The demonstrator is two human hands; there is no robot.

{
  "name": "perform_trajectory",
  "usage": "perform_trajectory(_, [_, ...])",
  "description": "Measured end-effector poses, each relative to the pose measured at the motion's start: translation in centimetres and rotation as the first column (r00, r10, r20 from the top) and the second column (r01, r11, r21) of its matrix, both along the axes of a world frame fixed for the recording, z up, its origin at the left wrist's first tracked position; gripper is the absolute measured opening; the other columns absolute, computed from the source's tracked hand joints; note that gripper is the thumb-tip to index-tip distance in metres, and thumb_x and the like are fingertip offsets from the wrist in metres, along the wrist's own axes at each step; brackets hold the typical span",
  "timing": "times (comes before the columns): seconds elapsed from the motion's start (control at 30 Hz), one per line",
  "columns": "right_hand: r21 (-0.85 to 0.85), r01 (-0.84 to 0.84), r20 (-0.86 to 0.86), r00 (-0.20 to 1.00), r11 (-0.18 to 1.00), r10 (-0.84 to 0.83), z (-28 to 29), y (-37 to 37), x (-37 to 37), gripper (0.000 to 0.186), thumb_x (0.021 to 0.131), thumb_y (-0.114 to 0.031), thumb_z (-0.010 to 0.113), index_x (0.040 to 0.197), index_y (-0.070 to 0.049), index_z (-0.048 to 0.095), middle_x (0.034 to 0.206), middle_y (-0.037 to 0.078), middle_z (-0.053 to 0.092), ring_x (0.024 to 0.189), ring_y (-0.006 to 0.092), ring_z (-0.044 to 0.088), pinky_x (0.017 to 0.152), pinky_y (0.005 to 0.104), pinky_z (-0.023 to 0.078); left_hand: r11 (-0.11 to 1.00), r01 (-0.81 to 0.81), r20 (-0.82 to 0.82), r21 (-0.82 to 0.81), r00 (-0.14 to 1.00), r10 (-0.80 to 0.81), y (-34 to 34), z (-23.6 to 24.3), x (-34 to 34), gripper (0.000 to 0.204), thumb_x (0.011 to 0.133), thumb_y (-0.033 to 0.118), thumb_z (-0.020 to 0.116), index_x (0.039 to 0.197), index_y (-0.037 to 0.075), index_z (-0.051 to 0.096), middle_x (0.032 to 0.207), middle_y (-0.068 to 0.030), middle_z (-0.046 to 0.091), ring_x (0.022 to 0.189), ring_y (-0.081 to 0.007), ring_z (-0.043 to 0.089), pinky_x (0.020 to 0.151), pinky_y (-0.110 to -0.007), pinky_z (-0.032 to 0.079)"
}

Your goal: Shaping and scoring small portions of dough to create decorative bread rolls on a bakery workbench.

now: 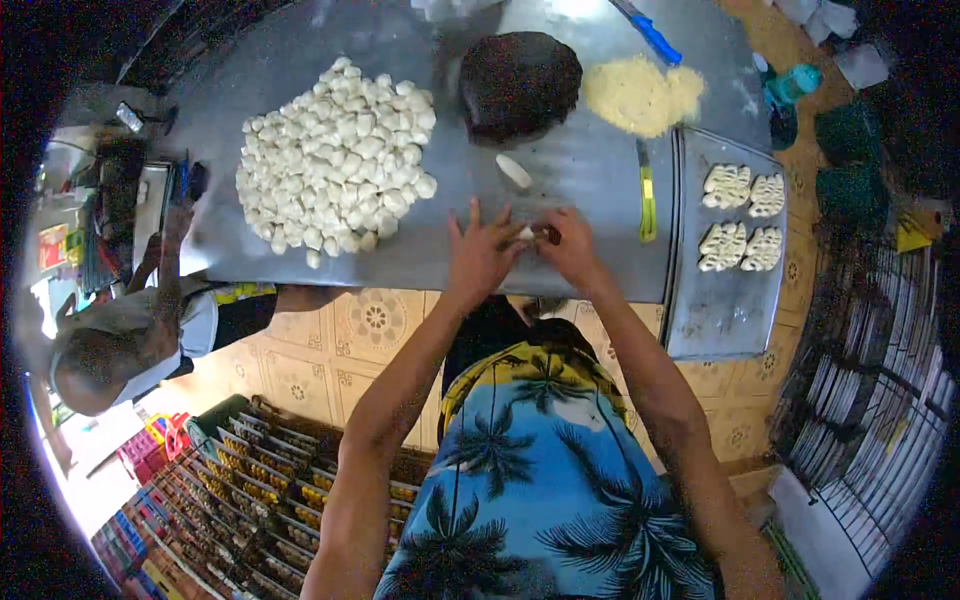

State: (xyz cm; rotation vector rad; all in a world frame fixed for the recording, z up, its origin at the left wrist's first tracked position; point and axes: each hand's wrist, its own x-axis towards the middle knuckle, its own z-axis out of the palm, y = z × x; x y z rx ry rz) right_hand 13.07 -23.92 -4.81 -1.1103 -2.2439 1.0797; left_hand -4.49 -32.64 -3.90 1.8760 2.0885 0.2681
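At the near edge of the metal table, a small piece of white dough (pixel 527 233) is pinched between my two hands. My left hand (pixel 482 252) has its outer fingers spread, while its thumb and forefinger meet the dough. From the other side, my right hand (pixel 570 246) grips the same piece with curled fingers that partly hide it. Just beyond lies an oval strip of dough (pixel 514 171). Behind that rests a large dark brown mass (pixel 521 85). A big heap of white dough balls (pixel 340 160) spreads over the table to the left.
Right of the brown mass is pale yellow crumb or powder (pixel 643 95). A yellow-handled knife (pixel 646 195) lies near a tray (pixel 725 320) bearing several shaped dough pieces (pixel 728 186). A blue-handled tool (pixel 655 40) lies far right. Another person (pixel 130 345) works at left, near loaded racks (pixel 260 470).
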Motion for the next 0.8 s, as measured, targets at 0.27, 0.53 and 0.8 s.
perform_trajectory(0.27, [0.162, -0.021, 0.064, 0.998, 0.987, 0.011, 0.6, -0.4, 0.7, 0.037, 0.080, -0.012, 0.080, 0.117, -0.012, 0.076, 0.103, 0.015, 0.064, 0.094, 0.0354, 0.063, 0.079, 0.0431, 0.051, 0.979, -0.028, 0.010, 0.200, 1.000, 0.026, 0.2, 0.3, 0.1, 0.034, 0.095, 0.041, 0.071, 0.127, 0.029, 0.076, 0.157, -0.0003, 0.054, 0.151, -0.0437, 0.035, 0.117, -0.075, 0.016])
perform_trajectory(0.53, [0.107, 0.041, 0.160, 0.985, 0.993, -0.057, 1.9, -1.6, 0.7, 0.035, 0.079, -0.009, 0.082, 0.114, -0.008, 0.078, 0.105, 0.014, 0.065, 0.100, 0.0342, 0.065, 0.089, 0.0439, 0.054, 0.994, -0.018, -0.054, 0.108, 0.998, 0.024, -0.5, 0.3, -0.7, 0.035, 0.097, 0.047, 0.067, 0.127, 0.030, 0.077, 0.156, 0.0002, 0.056, 0.155, -0.0413, 0.032, 0.120, -0.073, 0.016])
perform_trajectory(0.8, [0.389, -0.099, 0.024, 0.995, 0.916, 0.098, 1.4, -3.3, 0.0, 0.028, 0.088, -0.005, 0.077, 0.115, -0.001, 0.073, 0.112, 0.017, 0.071, 0.106, 0.0374, 0.065, 0.093, 0.0456, 0.054, 0.994, -0.020, 0.124, 0.108, 0.992, 0.006, -1.6, 1.1, -2.1, 0.039, 0.096, 0.037, 0.070, 0.132, 0.023, 0.073, 0.148, -0.0025, 0.063, 0.148, -0.0377, 0.043, 0.119, -0.066, 0.026])
